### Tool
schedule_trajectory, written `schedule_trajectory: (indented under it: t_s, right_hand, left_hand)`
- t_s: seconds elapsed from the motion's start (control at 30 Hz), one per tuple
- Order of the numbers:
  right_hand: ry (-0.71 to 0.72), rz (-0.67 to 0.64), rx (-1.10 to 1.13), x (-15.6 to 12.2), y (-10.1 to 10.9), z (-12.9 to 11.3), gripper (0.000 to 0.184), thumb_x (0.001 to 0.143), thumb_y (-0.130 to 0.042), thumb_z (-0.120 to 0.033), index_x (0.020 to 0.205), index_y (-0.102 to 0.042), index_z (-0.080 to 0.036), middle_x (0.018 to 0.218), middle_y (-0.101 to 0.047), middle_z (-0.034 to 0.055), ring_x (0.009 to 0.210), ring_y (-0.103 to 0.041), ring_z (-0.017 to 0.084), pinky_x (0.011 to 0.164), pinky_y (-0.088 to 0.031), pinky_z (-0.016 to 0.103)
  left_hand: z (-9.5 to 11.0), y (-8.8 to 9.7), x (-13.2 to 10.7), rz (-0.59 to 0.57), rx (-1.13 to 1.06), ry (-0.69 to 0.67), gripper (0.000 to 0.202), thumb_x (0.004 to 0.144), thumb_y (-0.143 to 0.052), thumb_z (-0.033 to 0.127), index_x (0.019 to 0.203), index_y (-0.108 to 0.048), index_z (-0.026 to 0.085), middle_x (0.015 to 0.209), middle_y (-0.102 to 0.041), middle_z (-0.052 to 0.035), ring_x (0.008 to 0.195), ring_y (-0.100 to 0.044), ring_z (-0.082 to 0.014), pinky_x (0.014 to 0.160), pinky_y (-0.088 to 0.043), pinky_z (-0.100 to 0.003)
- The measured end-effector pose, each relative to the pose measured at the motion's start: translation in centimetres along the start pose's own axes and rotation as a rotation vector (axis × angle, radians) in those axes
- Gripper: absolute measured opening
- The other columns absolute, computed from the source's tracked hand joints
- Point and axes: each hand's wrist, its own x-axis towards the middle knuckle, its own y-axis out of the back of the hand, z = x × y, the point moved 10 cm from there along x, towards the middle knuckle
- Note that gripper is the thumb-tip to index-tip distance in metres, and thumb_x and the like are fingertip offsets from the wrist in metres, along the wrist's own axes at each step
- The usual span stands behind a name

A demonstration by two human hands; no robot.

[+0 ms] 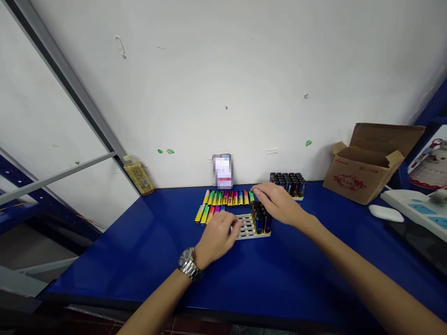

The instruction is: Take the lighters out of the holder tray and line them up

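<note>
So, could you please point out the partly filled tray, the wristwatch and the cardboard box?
Partly filled tray (253, 236): head view, front rim.
Wristwatch (190, 267): head view, metal bracelet.
Cardboard box (354, 179): head view, front side.

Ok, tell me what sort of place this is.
Likely a workbench in a small workshop or packing area: a blue tabletop, a white slotted tray holding upright cylinders, and an open cardboard box suggest it.

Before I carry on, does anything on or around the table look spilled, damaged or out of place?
Nothing looks spilled on the blue table; the loose batteries lie in two rows. Only the wall looks odd: a scuffed patch at upper left and stray green marks mar its plain white surface.
</note>
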Motion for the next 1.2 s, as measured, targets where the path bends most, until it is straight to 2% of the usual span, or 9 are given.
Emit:
schedule_trajectory:
  t_s: [0.07,0.17,0.37,0.47,0.6,0.73,0.87,1.03,1.2]
  right_hand:
    - [-0.042,-0.069,0.125,-0.8,-1.4,2.4,0.039,0.098,-0.031,-0.036,0.109,-0.064,-0.017,0.108,-0.068,0.0097,0.101,-0.059,0.023,0.090,-0.042,0.035]
    - [-0.114,-0.145,0.263,-1.9,-3.6,4.5,0.038,0.099,-0.030,-0.040,0.102,-0.062,-0.019,0.094,-0.066,0.0045,0.088,-0.059,0.020,0.081,-0.043,0.033]
    - [-0.166,-0.060,0.292,-1.7,-3.7,6.2,0.036,0.098,-0.029,-0.040,0.087,-0.056,-0.020,0.070,-0.052,-0.0027,0.066,-0.048,0.016,0.065,-0.036,0.028]
    - [-0.185,-0.005,0.386,-1.7,-3.9,7.3,0.036,0.098,-0.029,-0.041,0.088,-0.057,-0.020,0.076,-0.056,-0.0009,0.073,-0.051,0.017,0.069,-0.038,0.028]
    - [-0.206,0.040,0.457,-1.9,-4.5,8.0,0.037,0.097,-0.029,-0.043,0.092,-0.057,-0.019,0.081,-0.058,0.0007,0.082,-0.053,0.018,0.074,-0.041,0.029]
    - [-0.216,0.040,0.482,-1.9,-4.7,7.9,0.037,0.097,-0.029,-0.043,0.091,-0.056,-0.020,0.081,-0.056,0.0005,0.082,-0.053,0.018,0.075,-0.041,0.029]
    - [-0.216,0.053,0.510,-2.0,-4.4,7.7,0.036,0.097,-0.028,-0.043,0.094,-0.055,-0.019,0.083,-0.057,0.0011,0.084,-0.053,0.019,0.078,-0.041,0.030]
    - [-0.217,0.062,0.503,-2.0,-4.5,8.1,0.037,0.097,-0.028,-0.044,0.095,-0.056,-0.020,0.086,-0.058,0.0019,0.088,-0.054,0.019,0.081,-0.042,0.031]
    - [-0.213,0.066,0.487,-2.0,-4.7,8.5,0.037,0.097,-0.028,-0.044,0.095,-0.056,-0.020,0.086,-0.059,0.0017,0.087,-0.054,0.019,0.080,-0.043,0.031]
  left_hand:
    - [2.2,-1.5,0.3,-0.057,-0.114,0.024,0.027,0.098,-0.042,0.042,0.097,-0.055,0.018,0.086,-0.063,-0.0067,0.079,-0.059,-0.0201,0.068,-0.049,-0.032]
    - [3.7,-3.7,1.0,-0.098,-0.180,0.042,0.028,0.096,-0.044,0.045,0.101,-0.050,0.018,0.090,-0.061,-0.0067,0.078,-0.059,-0.0208,0.066,-0.048,-0.032]
    - [1.8,-5.5,2.6,-0.078,-0.349,0.102,0.015,0.096,-0.047,0.035,0.094,-0.046,0.020,0.082,-0.056,-0.0032,0.074,-0.055,-0.0189,0.063,-0.044,-0.030]
    - [0.3,-4.9,3.1,-0.013,-0.516,0.209,0.017,0.094,-0.049,0.038,0.094,-0.044,0.021,0.081,-0.056,-0.0013,0.070,-0.054,-0.0164,0.062,-0.042,-0.028]
    - [-1.0,-2.9,3.2,0.209,-0.754,0.298,0.008,0.097,-0.039,0.031,0.099,-0.037,0.023,0.092,-0.058,-0.0027,0.078,-0.058,-0.0147,0.068,-0.045,-0.028]
    - [-0.2,-3.9,3.4,0.091,-0.504,0.276,0.006,0.087,-0.048,0.020,0.090,-0.044,0.022,0.084,-0.053,-0.0013,0.074,-0.054,-0.0156,0.067,-0.044,-0.030]
    - [1.0,-4.6,3.8,0.048,-0.391,0.181,0.009,0.084,-0.056,0.024,0.085,-0.048,0.021,0.085,-0.055,-0.0022,0.076,-0.054,-0.0170,0.069,-0.044,-0.031]
    - [-1.0,-3.3,4.5,0.149,-0.581,0.290,0.015,0.091,-0.051,0.035,0.093,-0.051,0.020,0.080,-0.058,-0.0006,0.069,-0.055,-0.0150,0.065,-0.043,-0.028]
    - [-2.9,-3.5,4.4,0.164,-0.866,0.401,0.012,0.091,-0.046,0.031,0.089,-0.038,0.023,0.079,-0.060,0.0021,0.063,-0.056,-0.0121,0.065,-0.045,-0.027]
